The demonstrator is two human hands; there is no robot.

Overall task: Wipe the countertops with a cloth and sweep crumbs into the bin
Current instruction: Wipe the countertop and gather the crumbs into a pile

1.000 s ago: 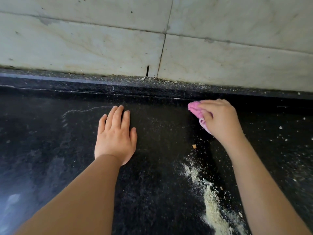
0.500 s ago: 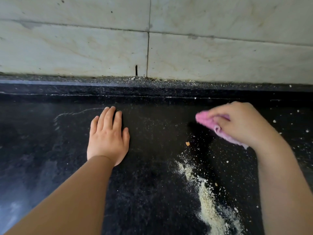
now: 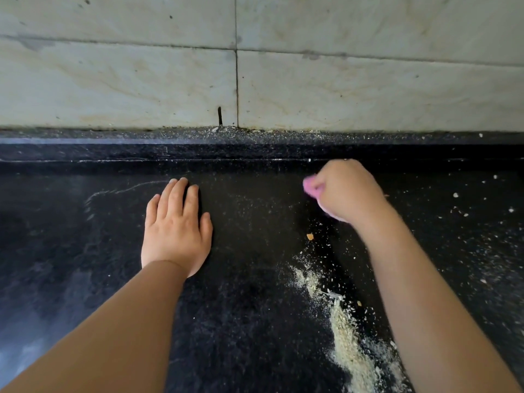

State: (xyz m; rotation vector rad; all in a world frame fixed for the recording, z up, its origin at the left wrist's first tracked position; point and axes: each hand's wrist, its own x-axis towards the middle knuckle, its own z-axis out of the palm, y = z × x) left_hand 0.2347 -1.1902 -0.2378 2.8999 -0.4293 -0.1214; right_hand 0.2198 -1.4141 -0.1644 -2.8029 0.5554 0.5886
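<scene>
the left hand (image 3: pixel 175 231) lies flat, palm down, on the black speckled stone countertop (image 3: pixel 249 321), its fingers straight and close together, pointing toward the wall, the thumb tucked along the side. it holds nothing. the bare left forearm runs back from it to the lower left corner of the view.

the right hand (image 3: pixel 347 191) is bunched into a fist round a small pink cloth (image 3: pixel 309 187), of which only a crumpled corner shows past the knuckles on the left side; the rest is hidden inside the grip. the fist sits low over the countertop, near the raised black stone ledge (image 3: pixel 170 150) that runs along the back. both hand and cloth are blurred, and whether the cloth touches the stone cannot be told. the two hands are well apart.

between the forearms, nearer the right one, a pale yellowish trail of fine crumbs (image 3: pixel 348 344) runs from just below the right hand down to the bottom edge of the view, thickening into a heap lower down. a single larger orange-brown crumb (image 3: pixel 310 236) lies at the top of the trail, just below the fist. scattered white flecks (image 3: pixel 465 214) dot the countertop to the right of the right arm, and more fine grit lies on the ledge under the wall joint.

behind the ledge stands a wall of large off-white marbled tiles (image 3: pixel 368 92), stained and speckled, with dark grout lines.
</scene>
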